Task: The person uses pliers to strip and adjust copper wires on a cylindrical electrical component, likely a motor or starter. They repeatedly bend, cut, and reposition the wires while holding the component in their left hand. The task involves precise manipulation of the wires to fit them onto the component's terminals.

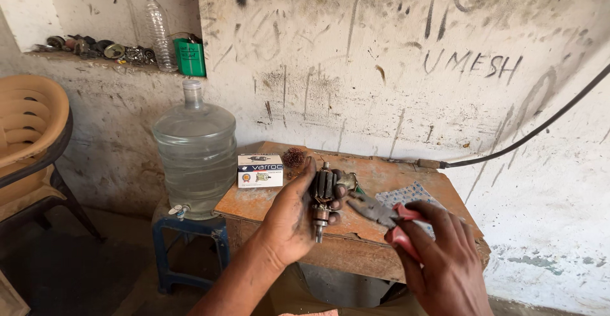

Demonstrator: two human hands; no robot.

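Hands meet above a rusty orange metal worktop [394, 176] in the head view. The left hand [293, 217] has its grip closed around a small dark motor armature with a steel shaft [322, 195], held upright, shaft end pointing down, just over the worktop's near edge. The right hand [445, 262] has its grip wrapped on the red handles of a pair of grey steel pliers [376, 209], whose nose points at the armature and stops just short of it. By my judgement the step in hand is working on the armature with the pliers; the next move calls for bringing the nose onto the part wanted while the left hand holds it steady.

On the worktop lie a small white and blue cardboard box [260, 170], a round brown wire brush [293, 158] and a patterned blue-white cloth [406, 195]. A large clear water jar [196, 151] stands on a blue stool [187, 233] to the left, a tan plastic chair [28, 138] farther left. A black cable [527, 135] runs along the wall. Nothing blocks the pliers' path.
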